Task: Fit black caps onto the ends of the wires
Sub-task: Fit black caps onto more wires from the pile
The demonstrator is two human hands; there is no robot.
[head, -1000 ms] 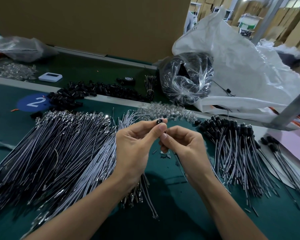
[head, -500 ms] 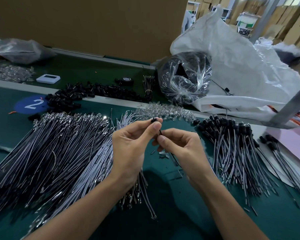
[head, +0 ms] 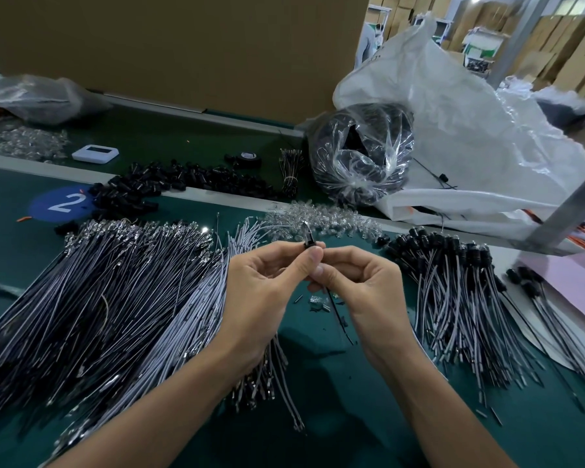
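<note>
My left hand (head: 267, 285) pinches a small black cap (head: 307, 238) between thumb and forefinger at the middle of the view. My right hand (head: 362, 285) pinches a thin wire (head: 335, 309) just below the cap; the wire hangs down between the hands. The wire's clear tip pokes out above the cap. A big fan of uncapped grey and black wires (head: 108, 298) lies at the left. Capped wires (head: 453, 285) lie in a bundle at the right. Loose black caps (head: 169, 184) are heaped behind the wires.
A pile of clear parts (head: 321, 219) lies just beyond my hands. A plastic bag holding black coils (head: 362, 157) and a large white sack (head: 470, 130) stand at the back right. A slanted metal post (head: 568, 204) crosses the right edge. A white device (head: 95, 153) lies at the back left.
The cap has gone down over the wire's end, whose clear tip now shows above it. Both hands have drawn closer together and stayed in the middle.
</note>
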